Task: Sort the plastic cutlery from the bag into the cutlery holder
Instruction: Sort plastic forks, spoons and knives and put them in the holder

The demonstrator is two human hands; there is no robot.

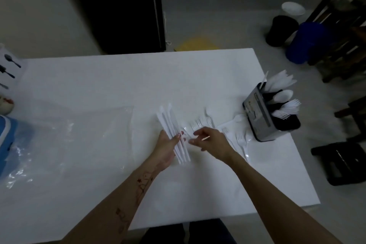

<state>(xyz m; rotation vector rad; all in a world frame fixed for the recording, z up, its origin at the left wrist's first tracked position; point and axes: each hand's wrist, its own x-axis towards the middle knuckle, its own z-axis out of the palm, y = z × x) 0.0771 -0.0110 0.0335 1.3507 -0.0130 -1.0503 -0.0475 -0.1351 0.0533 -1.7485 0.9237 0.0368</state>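
The cutlery holder (265,113) stands at the right of the worktop (118,85) with white knives, spoons and forks standing in its parts, and its label is too blurry to read. The left hand (168,144) grips a bunch of white knives (174,134); the right hand (210,138) pinches a thin stick. The clear bag (65,134) lies flat on the left, and loose forks (200,121) lie near the hands.

A white tabletop (111,85) fills the middle. On the floor far right stand a blue bin (306,42), a black bin (281,29) and a white bowl (293,9). A yellow patch (198,44) lies beyond the far edge; a black stool (340,162) stands near right.
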